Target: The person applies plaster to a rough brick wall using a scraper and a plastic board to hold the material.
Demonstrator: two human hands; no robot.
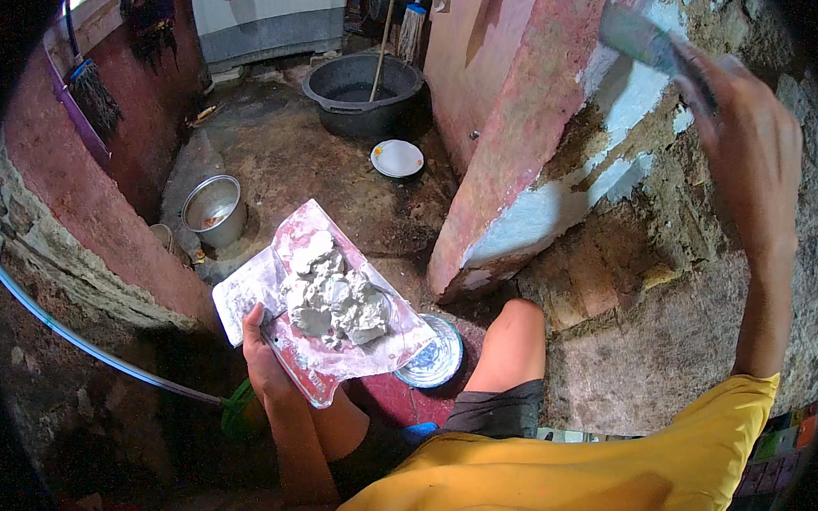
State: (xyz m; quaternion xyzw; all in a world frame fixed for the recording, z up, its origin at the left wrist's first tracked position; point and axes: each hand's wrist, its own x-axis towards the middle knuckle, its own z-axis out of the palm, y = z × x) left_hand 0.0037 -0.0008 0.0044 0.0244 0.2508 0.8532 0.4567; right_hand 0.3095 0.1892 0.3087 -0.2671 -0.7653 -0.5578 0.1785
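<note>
My left hand (268, 364) grips the edge of a flat red board (308, 376) smeared with white, thumb on top. A lumpy heap of white putty (333, 298) lies on the board. Raised at the upper right, my right hand (749, 148) is closed round a putty knife (635, 38). Its wide blade is at the broken wall end (516, 159), over a patch of white putty (531, 220); whether it touches cannot be told. More white covers the wall's edge, beside rough bare masonry (681, 191).
Behind the board stands a metal pot (215, 210). A white plate (397, 159) and a large dark basin (362, 91) are farther back. A blue-patterned bowl (433, 354) sits by my knee (514, 340). At left, a pale hose (98, 359) crosses beside a low wall (87, 220).
</note>
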